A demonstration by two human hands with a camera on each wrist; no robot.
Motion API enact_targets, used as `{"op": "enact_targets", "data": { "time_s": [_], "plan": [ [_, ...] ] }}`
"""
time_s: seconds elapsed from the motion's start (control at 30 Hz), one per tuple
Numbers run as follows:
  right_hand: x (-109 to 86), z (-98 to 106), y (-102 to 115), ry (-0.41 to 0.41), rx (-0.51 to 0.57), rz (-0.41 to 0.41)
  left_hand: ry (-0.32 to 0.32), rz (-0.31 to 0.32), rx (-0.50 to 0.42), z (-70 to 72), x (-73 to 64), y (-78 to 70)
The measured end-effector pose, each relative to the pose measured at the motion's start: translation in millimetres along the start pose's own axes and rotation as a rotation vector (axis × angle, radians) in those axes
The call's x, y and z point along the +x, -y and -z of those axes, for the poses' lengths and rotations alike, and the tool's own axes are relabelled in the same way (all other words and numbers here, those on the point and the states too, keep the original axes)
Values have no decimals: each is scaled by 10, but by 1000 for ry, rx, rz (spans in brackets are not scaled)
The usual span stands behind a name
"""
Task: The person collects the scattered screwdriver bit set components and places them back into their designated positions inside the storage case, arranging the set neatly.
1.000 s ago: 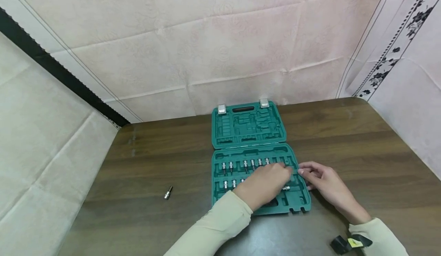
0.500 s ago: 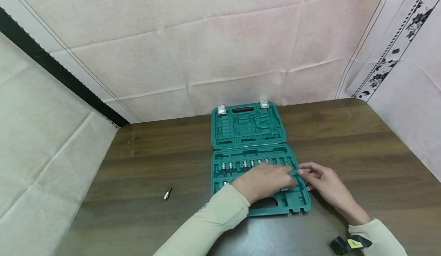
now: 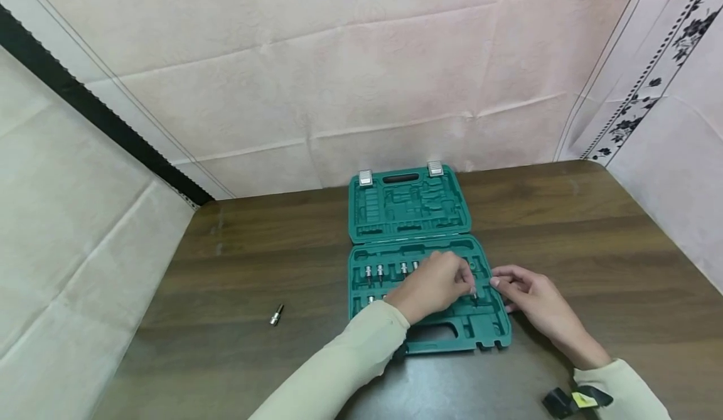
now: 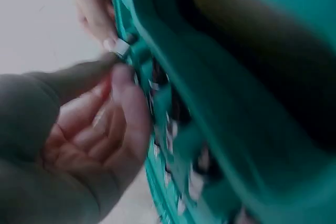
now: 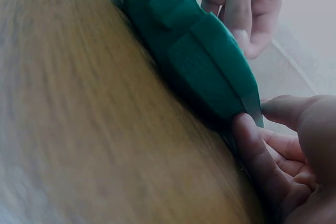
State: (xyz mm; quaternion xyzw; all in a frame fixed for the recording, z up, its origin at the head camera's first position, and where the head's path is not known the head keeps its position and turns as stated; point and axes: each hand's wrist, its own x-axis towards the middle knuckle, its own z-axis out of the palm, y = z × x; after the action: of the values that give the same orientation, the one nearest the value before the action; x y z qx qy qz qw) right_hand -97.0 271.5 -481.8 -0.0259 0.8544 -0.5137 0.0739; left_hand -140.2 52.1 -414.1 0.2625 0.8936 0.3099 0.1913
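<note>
A green socket-bit case (image 3: 487, 329) lies open on the table, its lid folded back toward the wall. Over the right part of its tray, my left hand (image 3: 432, 287) pinches a small silver-and-black bit socket (image 4: 122, 48) between thumb and fingertips. Several more bit sockets (image 3: 380, 272) sit in slots at the tray's left; my left hand and forearm hide some of the others. With thumb and fingers on either side, my right hand (image 3: 525, 291) grips the case's right edge, also seen in the right wrist view.
A single loose bit socket (image 3: 276, 315) lies on the wooden table (image 3: 226, 357), left of the case. The case lid (image 3: 409, 213) with two silver latches reaches near the cloth-covered wall (image 3: 367, 93). A black device (image 3: 559, 402) is strapped at my right wrist.
My left hand has shifted slightly back and up over the tray, and the bit socket under its fingertips has moved away from the front edge. My right hand keeps its grip on the case.
</note>
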Motion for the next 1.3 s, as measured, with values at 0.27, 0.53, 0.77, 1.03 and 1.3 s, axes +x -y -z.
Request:
{"op": "enact_targets", "data": {
  "time_s": [0.27, 0.53, 0.77, 1.03, 1.3],
  "plan": [
    [-6, 7, -13, -2, -1, 6, -5, 144, -80, 14, 87, -49],
    [5, -15, -20, 1, 3, 28, 86, 232, -150, 146, 197, 6],
    [-1, 0, -6, -12, -19, 15, 75, 261, -89, 127, 253, -18],
    [-5, 12, -26, -3, -18, -6, 111, 240, -107, 150, 214, 2],
    [15, 23, -15, 8, -13, -3, 87, 255, -22, 96, 197, -35]
  ]
}}
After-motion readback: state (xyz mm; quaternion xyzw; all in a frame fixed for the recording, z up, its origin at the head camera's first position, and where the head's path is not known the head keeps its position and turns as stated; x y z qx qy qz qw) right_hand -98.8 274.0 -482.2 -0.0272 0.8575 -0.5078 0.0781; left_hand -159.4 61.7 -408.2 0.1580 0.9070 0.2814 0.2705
